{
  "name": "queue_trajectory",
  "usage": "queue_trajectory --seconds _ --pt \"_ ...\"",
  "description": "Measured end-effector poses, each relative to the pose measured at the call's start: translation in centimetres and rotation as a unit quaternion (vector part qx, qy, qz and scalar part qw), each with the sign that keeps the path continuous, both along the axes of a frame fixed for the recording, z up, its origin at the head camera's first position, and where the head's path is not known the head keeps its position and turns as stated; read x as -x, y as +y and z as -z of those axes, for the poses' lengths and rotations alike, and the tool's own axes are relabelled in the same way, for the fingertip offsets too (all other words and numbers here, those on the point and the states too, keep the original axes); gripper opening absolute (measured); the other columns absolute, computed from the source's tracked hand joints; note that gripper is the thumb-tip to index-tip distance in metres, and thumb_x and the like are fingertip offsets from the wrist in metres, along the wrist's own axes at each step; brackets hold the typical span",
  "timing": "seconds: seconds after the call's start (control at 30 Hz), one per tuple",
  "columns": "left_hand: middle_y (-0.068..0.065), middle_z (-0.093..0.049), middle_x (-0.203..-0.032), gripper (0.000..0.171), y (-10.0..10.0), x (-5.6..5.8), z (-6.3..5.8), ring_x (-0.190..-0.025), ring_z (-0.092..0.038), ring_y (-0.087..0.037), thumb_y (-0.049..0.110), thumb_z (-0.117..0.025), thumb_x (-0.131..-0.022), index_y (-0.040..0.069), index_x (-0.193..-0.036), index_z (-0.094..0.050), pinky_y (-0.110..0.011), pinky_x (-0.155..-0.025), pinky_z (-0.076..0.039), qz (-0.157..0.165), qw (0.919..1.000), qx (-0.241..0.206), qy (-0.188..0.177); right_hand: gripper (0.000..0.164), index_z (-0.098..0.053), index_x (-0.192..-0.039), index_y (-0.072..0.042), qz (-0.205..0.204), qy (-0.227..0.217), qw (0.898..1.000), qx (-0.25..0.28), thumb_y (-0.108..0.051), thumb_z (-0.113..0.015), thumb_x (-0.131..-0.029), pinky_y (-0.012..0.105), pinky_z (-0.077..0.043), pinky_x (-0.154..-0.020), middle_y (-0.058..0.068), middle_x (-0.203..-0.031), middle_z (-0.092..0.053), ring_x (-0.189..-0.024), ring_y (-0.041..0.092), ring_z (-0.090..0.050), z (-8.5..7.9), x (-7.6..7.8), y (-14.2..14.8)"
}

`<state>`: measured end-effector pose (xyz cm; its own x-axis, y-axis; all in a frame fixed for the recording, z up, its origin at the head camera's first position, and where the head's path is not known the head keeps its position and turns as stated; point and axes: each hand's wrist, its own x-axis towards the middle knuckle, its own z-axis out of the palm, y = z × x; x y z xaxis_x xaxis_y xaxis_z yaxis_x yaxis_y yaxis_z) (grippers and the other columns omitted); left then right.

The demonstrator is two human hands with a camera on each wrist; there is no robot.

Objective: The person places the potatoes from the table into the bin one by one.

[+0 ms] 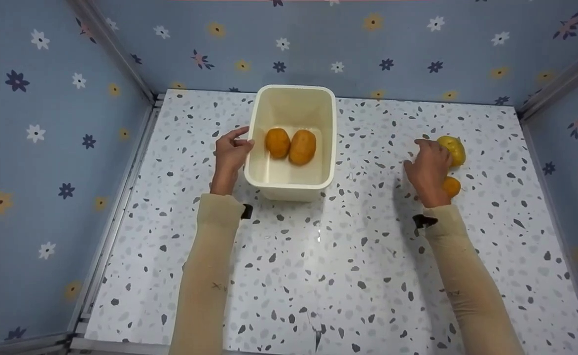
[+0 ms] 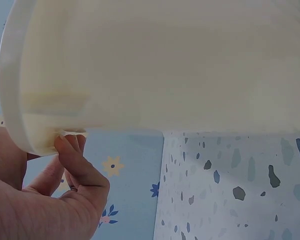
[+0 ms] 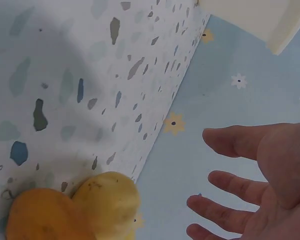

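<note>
The left hand (image 1: 231, 155) pinches the cream bin (image 1: 291, 187) by its rim, while the right hand (image 1: 428, 171), loosely open and empty, should ideally come squarely over the yellow fruit (image 1: 455, 150) or small orange fruit (image 1: 452, 187), both right of the bin, before curling.

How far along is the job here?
Done: two orange items sit inside the cream bin. In hand: the left hand pinches its rim; the right hand holds nothing, near the yellow item. Remaining, apparently: that and the third orange item, outside on the table.
</note>
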<state>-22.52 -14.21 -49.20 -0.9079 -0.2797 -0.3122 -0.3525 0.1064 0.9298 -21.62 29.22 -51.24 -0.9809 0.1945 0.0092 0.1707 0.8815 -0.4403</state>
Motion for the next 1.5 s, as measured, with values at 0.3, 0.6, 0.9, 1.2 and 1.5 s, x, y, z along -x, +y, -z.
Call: queue_trajectory --seconds 0.3,0.6,0.9,1.2,1.5 --pt "-0.007 -0.065 -0.101 0.043 0.0 0.1 0.0 -0.089 -0.062 -0.016 0.004 -0.068 -0.099 0.007 -0.142 -0.067 -0.025 -0.077 -0.054 0.001 0.9999 -0.004 0.009 0.054 -0.053 -0.148 0.005 0.001 0.010 1.000 0.023 -0.005 -0.069 -0.097 0.065 -0.015 -0.121 0.028 -0.153 -0.049 -0.140 0.050 -0.037 1.0 -1.2 2.2" --pt "-0.007 -0.066 -0.101 0.043 -0.1 0.0 0.0 -0.089 -0.063 -0.016 0.004 -0.069 -0.099 0.006 -0.142 -0.067 -0.028 -0.081 -0.057 0.002 0.9999 -0.010 0.014 0.052 -0.050 -0.150 0.005 0.003 0.003 1.000 0.004 -0.013 -0.064 -0.103 0.069 -0.013 -0.121 0.032 -0.150 -0.047 -0.141 0.054 -0.035 1.7 -1.6 3.8" --pt "-0.007 -0.066 -0.101 0.043 -0.1 0.0 0.0 -0.087 -0.063 -0.016 0.005 -0.069 -0.099 0.007 -0.141 -0.068 -0.025 -0.077 -0.055 0.001 1.0000 -0.003 0.007 0.050 -0.050 -0.142 0.009 0.020 -0.043 0.998 -0.031 -0.018 -0.066 -0.103 0.071 -0.011 -0.120 0.037 -0.139 -0.046 -0.138 0.058 -0.033 2.5 -1.5 4.3" --pt "-0.009 -0.066 -0.102 0.043 -0.2 -0.2 -0.1 -0.089 -0.063 -0.018 0.005 -0.068 -0.098 0.007 -0.142 -0.067 -0.025 -0.075 -0.054 0.006 0.9999 0.002 0.012 0.048 -0.050 -0.141 0.010 0.020 -0.041 0.999 -0.026 -0.017 -0.065 -0.104 0.070 -0.012 -0.120 0.036 -0.139 -0.047 -0.139 0.056 -0.031 3.3 -1.2 4.6" --pt "-0.007 -0.064 -0.098 0.043 -0.2 -0.2 0.2 -0.085 -0.061 -0.015 0.003 -0.068 -0.098 0.005 -0.140 -0.068 -0.024 -0.074 -0.053 0.005 0.9997 0.000 0.025 0.053 -0.043 -0.148 0.008 0.032 -0.049 0.998 -0.026 -0.019 -0.063 -0.106 0.072 -0.014 -0.118 0.039 -0.141 -0.044 -0.142 0.056 -0.027 3.8 -0.8 4.7"
